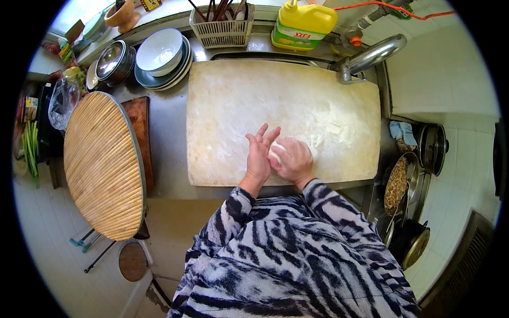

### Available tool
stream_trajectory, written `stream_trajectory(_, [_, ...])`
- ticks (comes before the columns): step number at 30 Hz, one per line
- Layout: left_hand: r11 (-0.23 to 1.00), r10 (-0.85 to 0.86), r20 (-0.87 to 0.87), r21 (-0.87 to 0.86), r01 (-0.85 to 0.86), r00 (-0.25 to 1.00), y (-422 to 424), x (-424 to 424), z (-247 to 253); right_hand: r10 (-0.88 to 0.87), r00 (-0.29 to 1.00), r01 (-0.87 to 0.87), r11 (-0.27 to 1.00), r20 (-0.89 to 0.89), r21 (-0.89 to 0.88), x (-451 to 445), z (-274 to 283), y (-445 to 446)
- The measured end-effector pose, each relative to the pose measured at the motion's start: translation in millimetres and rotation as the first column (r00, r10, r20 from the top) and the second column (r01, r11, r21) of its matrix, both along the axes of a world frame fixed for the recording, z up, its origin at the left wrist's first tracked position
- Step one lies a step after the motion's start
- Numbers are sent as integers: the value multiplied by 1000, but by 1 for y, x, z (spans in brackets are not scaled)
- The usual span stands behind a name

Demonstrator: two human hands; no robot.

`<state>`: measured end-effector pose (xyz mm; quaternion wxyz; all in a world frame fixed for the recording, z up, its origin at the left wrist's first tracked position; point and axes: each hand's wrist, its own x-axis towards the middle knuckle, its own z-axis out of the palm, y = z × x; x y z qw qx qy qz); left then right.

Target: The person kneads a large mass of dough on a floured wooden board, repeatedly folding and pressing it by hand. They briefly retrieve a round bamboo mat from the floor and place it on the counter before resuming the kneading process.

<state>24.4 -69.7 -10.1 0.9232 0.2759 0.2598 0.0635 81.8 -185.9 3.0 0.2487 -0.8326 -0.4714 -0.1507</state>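
A pale floured board (246,91) lies before me, with a lump of white dough (275,152) near its front edge. My right hand (295,158) is curled over the dough and covers most of it; the hand is slightly blurred. Close against the dough's left side is my left hand (258,157), its fingers spread and pointing away from me. Whether its palm presses on the dough is hidden. Loose flour (336,127) is scattered over the right half of the board.
A round slatted tray (104,167) stands left, by a wooden cutting board (138,135). Stacked bowls and plates (161,53), a utensil basket (222,33), a yellow detergent jug (304,26) and a faucet (368,55) line the back. A pan of chopped filling (396,185) sits right.
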Motion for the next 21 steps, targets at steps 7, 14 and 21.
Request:
stream_trajectory(7, [961,223,-35,174,-214,974,0,27,-14,-115,991,107,988,-72,-109,64,-10,49])
stream_trajectory(14, [940,336,-294,163,-299,895,-32,19,-6,-294,939,261,947,-176,-190,100,-28,68])
stream_trajectory(21, [960,252,-156,-84,-267,955,-4,37,-4,-595,396,363,801,-700,-476,108,37,57])
